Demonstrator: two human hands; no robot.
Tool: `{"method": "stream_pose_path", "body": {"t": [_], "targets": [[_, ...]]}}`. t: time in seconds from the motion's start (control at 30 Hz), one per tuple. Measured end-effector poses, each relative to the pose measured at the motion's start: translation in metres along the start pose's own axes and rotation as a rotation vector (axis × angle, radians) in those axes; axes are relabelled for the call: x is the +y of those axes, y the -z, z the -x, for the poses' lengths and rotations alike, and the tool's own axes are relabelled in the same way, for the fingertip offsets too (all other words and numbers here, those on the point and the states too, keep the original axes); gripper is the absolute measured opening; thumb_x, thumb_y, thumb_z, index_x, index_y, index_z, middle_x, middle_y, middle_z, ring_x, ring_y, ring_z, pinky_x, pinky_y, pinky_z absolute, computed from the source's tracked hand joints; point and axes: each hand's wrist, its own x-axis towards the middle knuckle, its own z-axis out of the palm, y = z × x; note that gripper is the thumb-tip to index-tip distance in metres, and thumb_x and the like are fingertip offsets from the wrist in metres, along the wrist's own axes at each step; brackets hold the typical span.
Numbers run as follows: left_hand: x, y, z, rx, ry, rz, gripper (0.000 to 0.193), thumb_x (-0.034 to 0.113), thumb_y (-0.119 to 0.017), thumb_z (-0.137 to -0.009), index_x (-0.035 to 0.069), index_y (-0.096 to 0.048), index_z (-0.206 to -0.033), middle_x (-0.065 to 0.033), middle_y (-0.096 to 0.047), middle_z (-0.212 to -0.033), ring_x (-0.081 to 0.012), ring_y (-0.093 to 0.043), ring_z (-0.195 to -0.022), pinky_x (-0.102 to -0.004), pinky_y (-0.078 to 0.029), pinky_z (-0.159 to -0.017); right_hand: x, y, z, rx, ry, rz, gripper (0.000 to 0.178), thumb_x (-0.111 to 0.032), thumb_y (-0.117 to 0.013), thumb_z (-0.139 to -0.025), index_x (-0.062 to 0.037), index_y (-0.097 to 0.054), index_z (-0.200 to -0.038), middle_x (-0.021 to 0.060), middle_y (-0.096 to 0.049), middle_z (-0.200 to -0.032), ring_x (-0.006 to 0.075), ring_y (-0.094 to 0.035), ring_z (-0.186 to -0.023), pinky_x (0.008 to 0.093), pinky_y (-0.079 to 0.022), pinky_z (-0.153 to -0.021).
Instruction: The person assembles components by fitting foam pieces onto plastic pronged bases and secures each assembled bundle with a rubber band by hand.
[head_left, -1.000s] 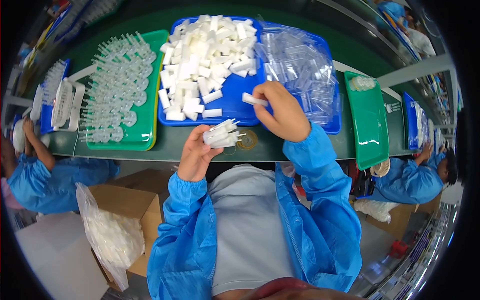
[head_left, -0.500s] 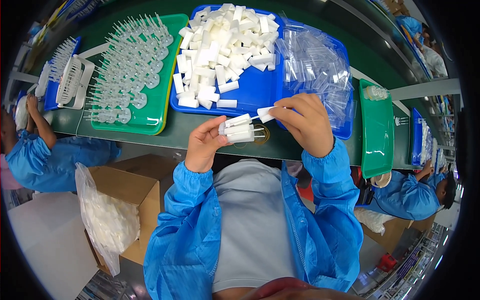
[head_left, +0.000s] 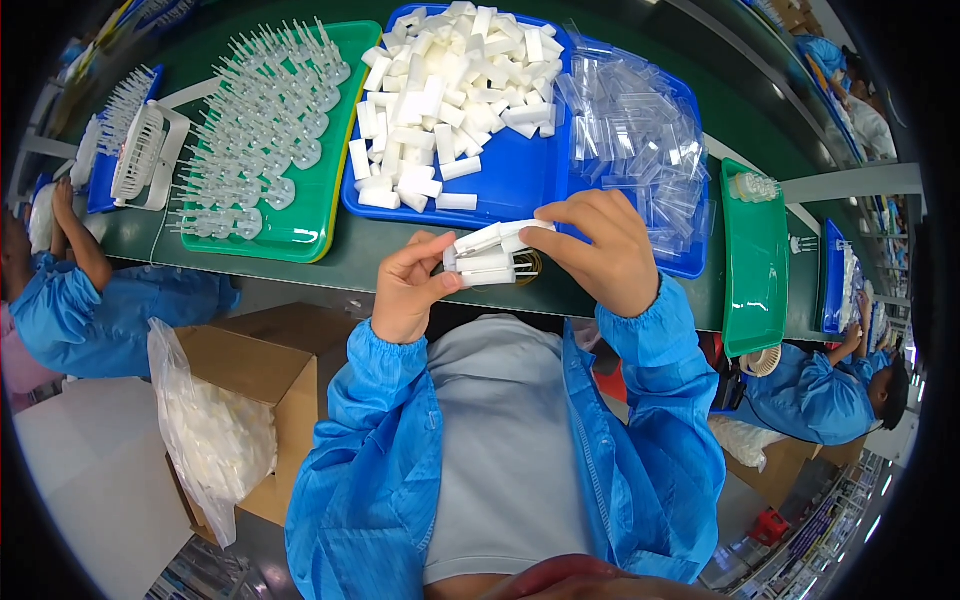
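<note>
My left hand grips the base of a clear plastic pronged part between thumb and fingers. White foam blocks sit on its prongs, whose thin tips poke out on the right. In a pinch, my right hand holds one white foam block by its right end. That block touches the end of the upper block on the pronged part; its prong is hidden. Beyond my hands, a blue tray carries a heap of similar foam blocks. Beside it lie many clear plastic sleeves.
At left, a green tray bears rows of pronged parts, with a white fan beyond it. Another green tray is at right. A cardboard box with a bag of foam blocks stands below. Co-workers sit on both sides.
My right hand has moved slightly left, bringing its foam block against the upper block on the pronged part. The prong between them no longer shows.
</note>
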Motion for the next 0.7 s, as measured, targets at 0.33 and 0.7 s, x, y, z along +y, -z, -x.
{"method": "stream_pose_path", "body": {"t": [0.33,0.7], "targets": [[-0.0011,0.0032,0.0017,-0.006,-0.031,0.006,0.046,-0.013,-0.07,-0.073,0.001,-0.063,-0.116,-0.0057,-0.051,-0.101,-0.0194,-0.056,-0.103,-0.0298,-0.054,-0.088,0.0007,0.0058,-0.006,-0.047,0.053,0.004,0.03,-0.012,-0.065,-0.064,-0.0182,-0.068,-0.094,0.0027,-0.062,-0.095,0.0193,-0.058,-0.085,0.0318,-0.042,-0.07],[-0.0016,-0.0014,0.0007,-0.087,-0.076,-0.051,0.047,-0.015,-0.07,-0.071,0.0,-0.063,-0.115,-0.0075,-0.052,-0.103,-0.0178,-0.055,-0.099,-0.0291,-0.056,-0.083,-0.0065,-0.002,-0.0078,-0.069,0.005,-0.143,0.028,-0.011,-0.07,-0.066,-0.0161,-0.071,-0.093,0.003,-0.064,-0.094,0.0209,-0.059,-0.084,0.032,-0.043,-0.07]]}}
